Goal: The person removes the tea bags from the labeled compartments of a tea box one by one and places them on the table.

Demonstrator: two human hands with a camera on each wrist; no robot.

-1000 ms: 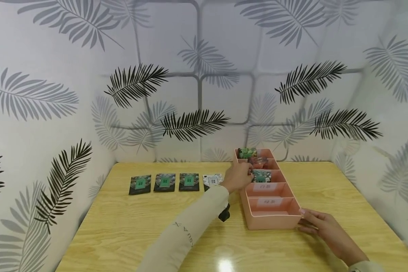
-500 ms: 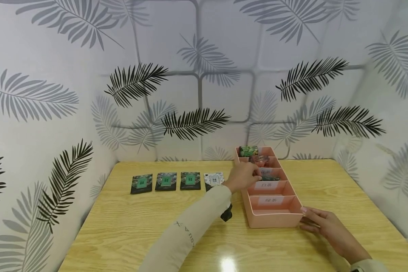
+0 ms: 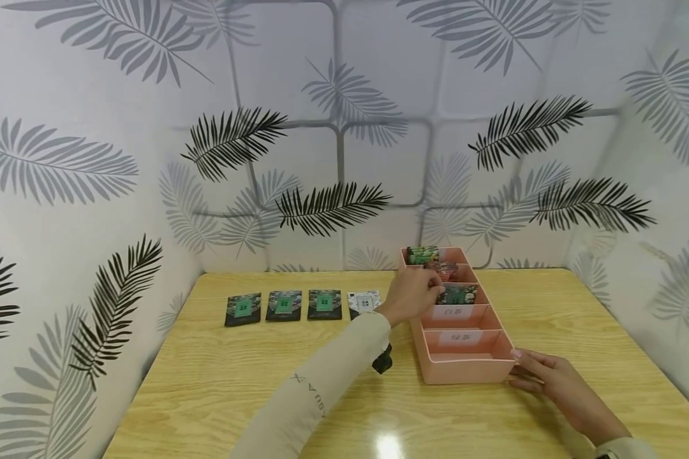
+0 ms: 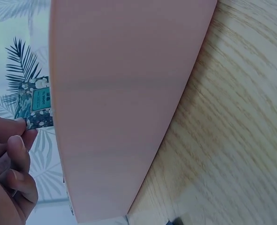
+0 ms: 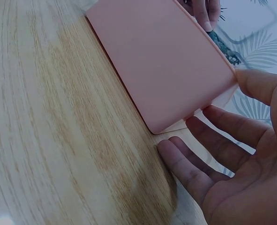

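A pink divided box (image 3: 467, 373) stands on the table, its compartments running away from me. My left hand (image 3: 410, 294) reaches over its left wall and pinches the edge of a dark tea sachet (image 3: 459, 294) with a green label. In the left wrist view that sachet (image 4: 41, 101) shows above the box rim, between thumb and fingertips; its lower part is hidden. At the near right corner of the box, my right hand (image 3: 551, 379) holds on, thumb at the rim and fingertips against the outer wall, as the right wrist view shows.
A green sachet (image 3: 422, 255) and a reddish sachet (image 3: 444, 271) lie in the far compartments. Left of the box, three dark sachets (image 3: 284, 306) and a white-and-black one (image 3: 364, 302) form a row. A small black object (image 3: 382, 360) shows beside the left sleeve.
The sachet in my left hand tipped flatter half a second ago and now shows its label face again. The left hand shifts slightly; the right hand stays at the box corner.
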